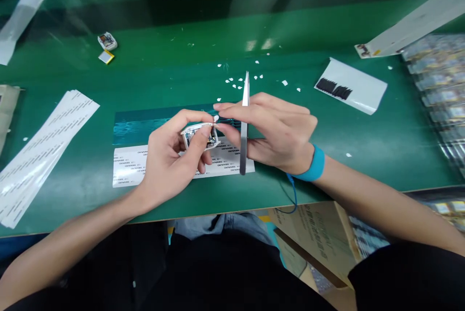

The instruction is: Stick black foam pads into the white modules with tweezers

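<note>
My left hand (178, 151) is closed around a small white device housing (201, 137) with its circuitry showing, the thumb lying over the inside. Close to its upper right edge, my right hand (272, 132) has its thumb and forefinger near a small round white tab (216, 118); whether they pinch it I cannot tell. A pair of metal tweezers (244, 132) is held in the right hand, tips pointing away from me. Beneath both hands lie a printed white strip (131, 168) and a teal film strip (138, 127).
Several white tabs (234, 86) are scattered beyond my hands. A white sheet with black strips (363, 95) lies right, beside trays of parts (439, 88). Printed strips (47, 151) are at left; another housing (107, 40) and a battery (106, 56) lie behind. A blue wrist strap (315, 163) trails a cord.
</note>
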Motion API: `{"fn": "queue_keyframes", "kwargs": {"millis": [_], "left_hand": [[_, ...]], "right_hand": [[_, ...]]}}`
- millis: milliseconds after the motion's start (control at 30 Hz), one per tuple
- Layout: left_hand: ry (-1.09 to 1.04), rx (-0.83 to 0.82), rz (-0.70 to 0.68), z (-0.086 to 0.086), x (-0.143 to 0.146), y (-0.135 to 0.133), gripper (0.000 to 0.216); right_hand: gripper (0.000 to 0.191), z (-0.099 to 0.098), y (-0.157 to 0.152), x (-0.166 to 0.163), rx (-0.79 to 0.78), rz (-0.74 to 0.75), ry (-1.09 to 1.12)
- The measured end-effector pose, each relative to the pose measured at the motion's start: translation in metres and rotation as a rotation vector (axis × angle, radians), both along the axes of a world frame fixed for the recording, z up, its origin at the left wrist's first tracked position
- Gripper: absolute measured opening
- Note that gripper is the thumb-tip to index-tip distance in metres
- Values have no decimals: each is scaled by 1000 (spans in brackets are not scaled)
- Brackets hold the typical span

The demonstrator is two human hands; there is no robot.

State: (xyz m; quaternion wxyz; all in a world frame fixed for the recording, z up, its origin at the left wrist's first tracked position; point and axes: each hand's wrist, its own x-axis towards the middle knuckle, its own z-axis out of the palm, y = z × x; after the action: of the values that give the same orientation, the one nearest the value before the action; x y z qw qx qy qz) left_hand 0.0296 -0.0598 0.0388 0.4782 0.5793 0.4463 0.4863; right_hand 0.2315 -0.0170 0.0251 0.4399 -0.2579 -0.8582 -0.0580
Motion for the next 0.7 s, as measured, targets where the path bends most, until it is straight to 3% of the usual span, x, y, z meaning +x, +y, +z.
{"fn": "queue_keyframes", "kwargs": {"millis": [333,467,567,633,700], "left_hand": [[65,24,3,-2,0,-3,5],[88,15,-8,-2,0,-3,7],[79,-21,-20,-1,0,-2,7],[70,-46,-24,1,-1,-2,6],[66,-58,-26,2,-2,-1,7]], "right_hand": [[24,-9,-1,1,114,-23,-78],[23,-2,8,9,216,-46,-144],[18,14,25,28,177,-255,-165],[28,24,38,43,126,-470,-140],[33,28,47,53,148,-551,-121]]}}
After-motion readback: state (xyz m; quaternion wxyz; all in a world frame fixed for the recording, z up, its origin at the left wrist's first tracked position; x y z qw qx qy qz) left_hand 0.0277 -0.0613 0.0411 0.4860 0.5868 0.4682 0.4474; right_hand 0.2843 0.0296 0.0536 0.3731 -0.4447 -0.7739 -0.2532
